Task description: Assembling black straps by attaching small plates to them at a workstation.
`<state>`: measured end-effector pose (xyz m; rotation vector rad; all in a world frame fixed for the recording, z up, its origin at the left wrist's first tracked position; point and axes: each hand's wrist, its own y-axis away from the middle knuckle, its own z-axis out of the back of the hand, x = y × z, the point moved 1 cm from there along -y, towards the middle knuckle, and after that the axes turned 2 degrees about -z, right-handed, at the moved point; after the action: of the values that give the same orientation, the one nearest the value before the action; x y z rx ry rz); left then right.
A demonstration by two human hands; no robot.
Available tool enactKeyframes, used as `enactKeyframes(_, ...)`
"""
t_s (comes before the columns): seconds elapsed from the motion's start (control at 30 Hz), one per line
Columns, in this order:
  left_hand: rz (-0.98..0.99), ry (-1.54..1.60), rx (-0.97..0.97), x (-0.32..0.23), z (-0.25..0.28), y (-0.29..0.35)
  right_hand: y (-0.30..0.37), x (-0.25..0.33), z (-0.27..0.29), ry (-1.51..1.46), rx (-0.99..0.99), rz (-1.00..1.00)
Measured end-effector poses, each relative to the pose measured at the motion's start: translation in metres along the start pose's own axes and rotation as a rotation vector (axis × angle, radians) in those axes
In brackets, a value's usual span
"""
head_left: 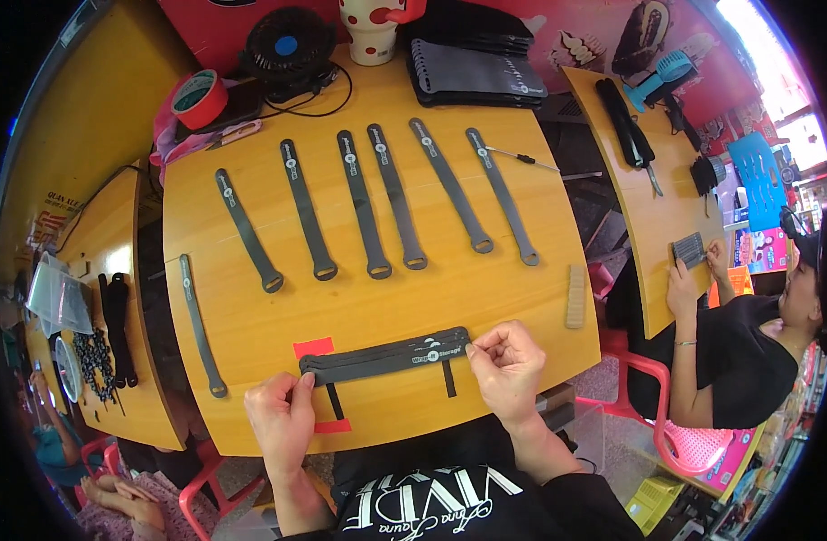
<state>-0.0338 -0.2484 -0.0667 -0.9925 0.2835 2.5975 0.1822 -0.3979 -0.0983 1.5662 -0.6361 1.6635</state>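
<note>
A flat stack of dark grey straps [386,357] lies crosswise near the front edge of the yellow table [449,298]. My left hand [283,417] pinches its left end, the thumb on top. At the other end, the closed fingertips of my right hand [510,370] hold the stack's right corner. Beneath the stack, two narrow black strips [449,380] stick out toward me. Red tape [314,346] shows behind its left end, and another red tape piece [332,426] lies in front. Several single straps with slotted ends, such as one strap [362,207], are spread out beyond.
A thin pointed tool [525,159] lies across the rightmost strap. At the right edge sits a small wooden block [575,296]. A black fan [289,50], a red tape roll [200,99] and a pile of dark sheets [476,72] stand behind. A co-worker [738,361] sits at right.
</note>
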Motion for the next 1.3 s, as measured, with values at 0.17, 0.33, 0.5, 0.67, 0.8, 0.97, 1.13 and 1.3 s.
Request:
enactKeyframes(0.17, -0.002, -0.034, 0.011, 0.0016, -0.0001, 0.0002, 0.0003, -0.0023, -0.0015, 0.011, -0.013, 0.021)
enactKeyframes(0.33, 0.002, -0.038, 0.012, 0.0032, -0.0003, 0.0, 0.0008, -0.0007, -0.0028, 0.051, -0.028, 0.041)
enactKeyframes(0.5, 0.025, -0.003, 0.025, 0.0027, 0.0007, -0.0003, 0.002, -0.0048, -0.0038, 0.082, -0.047, 0.099)
enactKeyframes(0.67, 0.015, -0.011, 0.019, 0.0044, -0.0001, 0.0004, 0.0052, -0.0009, -0.0036, 0.124, -0.089, 0.09)
enactKeyframes(0.8, -0.004, -0.021, 0.019, 0.005, -0.0004, 0.0007, 0.0051, -0.0034, -0.0031, 0.178, -0.098, 0.123)
enactKeyframes(0.97, 0.004, -0.016, 0.002, 0.004, 0.0009, 0.0028, 0.0052, -0.002, -0.0042, 0.16, -0.114, 0.15)
enactKeyframes(1.13, 0.015, -0.01, 0.002, 0.0054, -0.0012, 0.0006, 0.004, -0.0051, -0.0047, 0.153, -0.116, 0.161)
enactKeyframes(1.3, 0.003, -0.007, 0.002, 0.0074, -0.0013, 0.0016, 0.005, -0.0042, -0.0072, 0.193, -0.126, 0.158)
